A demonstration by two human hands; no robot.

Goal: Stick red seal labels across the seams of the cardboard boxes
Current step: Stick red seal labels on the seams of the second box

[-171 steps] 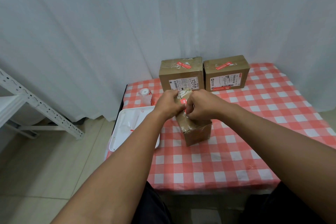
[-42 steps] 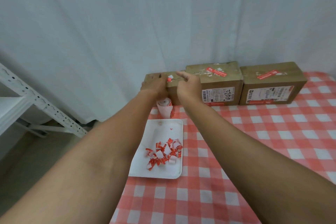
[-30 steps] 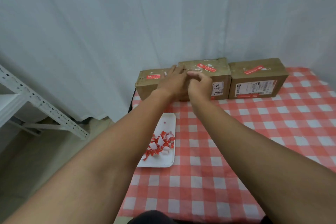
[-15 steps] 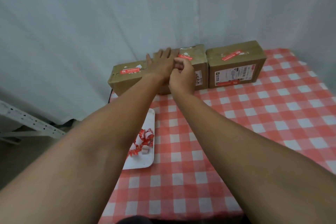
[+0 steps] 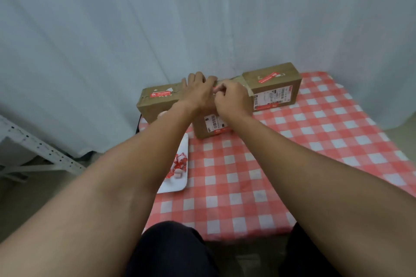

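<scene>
Red seal labels: white print, too blurred to read.
Shipping labels: barcodes and print on box fronts, unreadable.

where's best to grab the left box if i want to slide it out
Probably take the left box by its short left end and the front face, coming in from the left. Its right end is under the left hand, and the curtain hangs just behind it.

Makeshift packing spot, checkered tablecloth, white curtain, metal shelving
</scene>
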